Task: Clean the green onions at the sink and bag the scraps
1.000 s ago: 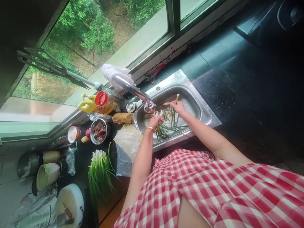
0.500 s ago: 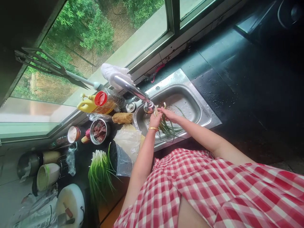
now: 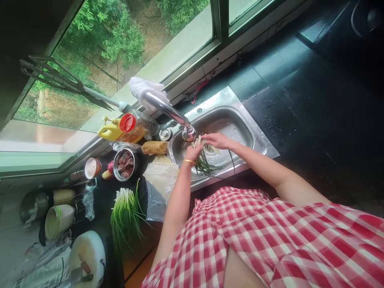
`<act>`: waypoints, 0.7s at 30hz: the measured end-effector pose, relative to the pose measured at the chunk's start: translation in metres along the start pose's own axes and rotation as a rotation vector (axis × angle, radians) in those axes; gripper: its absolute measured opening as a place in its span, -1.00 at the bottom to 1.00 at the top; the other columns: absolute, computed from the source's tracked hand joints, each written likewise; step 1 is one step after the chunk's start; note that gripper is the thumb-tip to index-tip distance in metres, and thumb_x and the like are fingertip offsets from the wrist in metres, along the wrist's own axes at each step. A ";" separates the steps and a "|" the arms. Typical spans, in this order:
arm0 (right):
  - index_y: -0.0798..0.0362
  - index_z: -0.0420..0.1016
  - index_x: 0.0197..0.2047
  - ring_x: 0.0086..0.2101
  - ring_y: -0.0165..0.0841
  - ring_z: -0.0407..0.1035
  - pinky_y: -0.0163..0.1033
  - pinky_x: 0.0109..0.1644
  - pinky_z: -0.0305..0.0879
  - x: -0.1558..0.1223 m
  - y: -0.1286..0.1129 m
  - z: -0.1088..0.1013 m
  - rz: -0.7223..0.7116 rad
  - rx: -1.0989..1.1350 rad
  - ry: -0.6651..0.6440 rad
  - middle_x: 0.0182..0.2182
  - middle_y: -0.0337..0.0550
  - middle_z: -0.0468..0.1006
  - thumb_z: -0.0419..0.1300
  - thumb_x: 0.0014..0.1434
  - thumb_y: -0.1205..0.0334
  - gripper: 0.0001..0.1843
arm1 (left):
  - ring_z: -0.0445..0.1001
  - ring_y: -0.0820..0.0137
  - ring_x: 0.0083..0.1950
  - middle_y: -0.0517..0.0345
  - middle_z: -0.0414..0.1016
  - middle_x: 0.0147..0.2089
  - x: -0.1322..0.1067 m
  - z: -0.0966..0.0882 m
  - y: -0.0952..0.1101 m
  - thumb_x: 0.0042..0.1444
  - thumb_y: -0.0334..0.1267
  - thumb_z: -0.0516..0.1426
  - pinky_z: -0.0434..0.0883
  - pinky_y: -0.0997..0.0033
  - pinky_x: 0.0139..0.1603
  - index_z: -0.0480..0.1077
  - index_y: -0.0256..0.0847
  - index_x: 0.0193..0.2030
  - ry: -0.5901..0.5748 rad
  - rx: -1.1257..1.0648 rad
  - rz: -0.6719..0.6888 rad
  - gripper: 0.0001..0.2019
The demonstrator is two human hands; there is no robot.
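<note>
Scallions [image 3: 203, 165] sit in the left hand [image 3: 194, 151] — beside the right hand [image 3: 218, 141].

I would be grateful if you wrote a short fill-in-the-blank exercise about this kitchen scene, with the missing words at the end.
1. The left hand holds spring onions over the metal ____.
2. The bracelet is worn on the person's ____ wrist.
3. The lid of the container beside the yellow bottle is coloured ____.
4. The white cloth is draped over part of the ____.

Missing words: sink; left; red; faucet.
</note>
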State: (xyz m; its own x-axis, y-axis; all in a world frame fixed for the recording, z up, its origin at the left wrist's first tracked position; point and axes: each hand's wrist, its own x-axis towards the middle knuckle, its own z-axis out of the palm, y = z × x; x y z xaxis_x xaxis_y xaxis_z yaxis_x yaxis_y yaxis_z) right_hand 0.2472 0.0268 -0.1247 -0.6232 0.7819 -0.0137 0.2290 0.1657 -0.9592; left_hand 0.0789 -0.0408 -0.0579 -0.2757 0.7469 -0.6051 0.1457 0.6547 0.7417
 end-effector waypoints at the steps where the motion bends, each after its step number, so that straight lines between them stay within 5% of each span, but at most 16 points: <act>1: 0.01 0.56 -0.06 -0.35 -0.36 0.35 -0.30 -0.24 0.16 -0.001 -0.001 -0.001 -0.024 -0.089 -0.044 -0.33 -0.17 0.57 0.12 0.20 0.13 -0.69 | 0.31 0.49 -0.49 0.12 0.47 -0.44 0.001 0.000 0.000 -0.10 -0.19 0.32 0.27 0.47 -0.49 0.55 -0.31 -0.29 -0.022 0.017 0.008 -0.75; 4: 0.02 0.58 -0.19 -0.34 -0.35 0.35 -0.31 -0.28 0.10 -0.003 -0.004 -0.001 -0.026 -0.249 -0.082 -0.33 -0.14 0.58 0.11 0.23 0.13 -0.75 | 0.39 0.41 -0.41 0.14 0.48 -0.46 0.003 0.001 -0.002 -0.13 -0.17 0.34 0.32 0.44 -0.40 0.56 -0.30 -0.33 -0.064 0.085 0.046 -0.75; 8: 0.03 0.55 -0.30 -0.43 -0.41 0.28 -0.33 -0.32 0.06 -0.002 -0.006 -0.004 0.032 -0.143 -0.074 -0.46 -0.23 0.51 0.12 0.21 0.14 -0.79 | 0.47 0.29 -0.25 0.14 0.51 -0.46 0.008 0.000 -0.006 -0.13 -0.18 0.33 0.39 0.39 -0.21 0.57 -0.27 -0.37 -0.105 0.097 0.085 -0.79; 14: 0.08 0.35 -0.49 -0.58 -0.49 0.11 -0.34 -0.43 0.02 0.010 0.001 -0.023 0.362 0.361 0.372 -0.67 -0.32 0.26 0.06 0.24 0.19 -0.72 | 0.51 0.24 -0.14 0.00 0.57 -0.31 0.008 -0.010 -0.006 -0.10 -0.04 0.31 0.38 0.30 -0.04 0.53 -0.29 -0.41 -0.125 -0.055 0.037 -0.69; 17: 0.07 0.40 -0.29 -0.62 -0.51 0.08 -0.37 -0.50 -0.04 0.016 -0.002 -0.018 0.482 0.603 0.313 -0.66 -0.34 0.27 0.15 0.22 0.15 -0.84 | 0.53 0.27 -0.24 0.00 0.55 -0.37 0.006 -0.008 -0.002 -0.12 0.00 0.33 0.41 0.24 -0.06 0.46 -0.31 -0.35 -0.142 -0.220 -0.014 -0.62; 21: -0.02 0.30 -0.05 -0.61 -0.49 0.12 -0.40 -0.57 -0.03 0.023 -0.016 -0.001 0.634 1.179 0.266 -0.51 -0.27 0.41 0.09 0.25 -0.02 -0.69 | 0.48 0.39 -0.45 0.24 0.43 -0.52 0.003 0.007 0.003 -0.15 -0.10 0.35 0.42 0.34 -0.26 0.34 -0.24 -0.31 -0.140 -0.329 -0.002 -0.62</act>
State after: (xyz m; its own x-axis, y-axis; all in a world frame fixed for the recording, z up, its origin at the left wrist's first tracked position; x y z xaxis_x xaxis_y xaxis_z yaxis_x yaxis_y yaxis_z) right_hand 0.2305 0.0425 -0.1097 -0.4590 0.6445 -0.6115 -0.4327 -0.7633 -0.4797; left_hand 0.0855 -0.0355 -0.0595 -0.1399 0.7695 -0.6231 -0.1749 0.6002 0.7805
